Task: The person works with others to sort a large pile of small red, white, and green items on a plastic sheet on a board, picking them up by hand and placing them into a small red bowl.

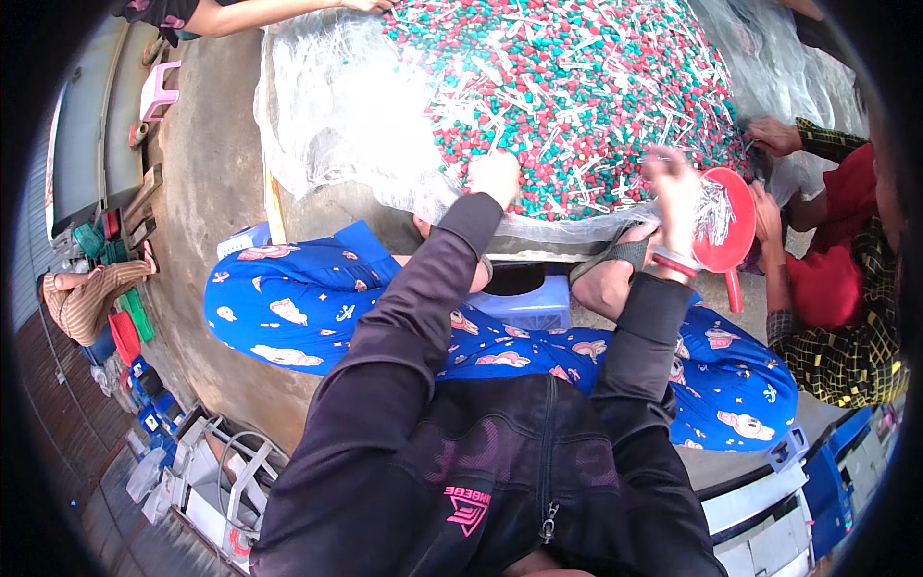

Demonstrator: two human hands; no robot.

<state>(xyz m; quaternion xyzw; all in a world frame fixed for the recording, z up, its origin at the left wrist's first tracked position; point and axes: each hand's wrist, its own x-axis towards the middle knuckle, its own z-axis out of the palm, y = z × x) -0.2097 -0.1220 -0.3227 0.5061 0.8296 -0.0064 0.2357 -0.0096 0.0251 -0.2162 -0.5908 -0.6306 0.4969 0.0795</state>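
Clear plastic sheet (332, 120): thin, crumpled, glossy, lying under the heap in front of the person. Likely limp and slick; a bunched edge gives the best hold.

Heap of small pieces (577, 106), red, green and white, spread thickly over the sheet. Looks loose, probably sliding under a push; a cupped palm should suit bulk.

Red pan (738, 229) at the heap's near right corner, white strips (712, 213) inside. Looks stiff and light; its handle (734, 290) points back toward the person and seems the natural grip. A co-worker's hand (766, 213) sits just beside the right rim; contact unclear.

Left hand (494, 176): at the heap's near edge, fingers curled in; glare hides whether anything is pinched. Right hand (673, 178): beside the pan, blurred; cannot tell its spread or contents.

Single strips, also scattered through the heap: slender, light, perhaps bendy; pinch mid-length. Single pieces: rounded, likely hard, apt to roll; fingertips across the middle.
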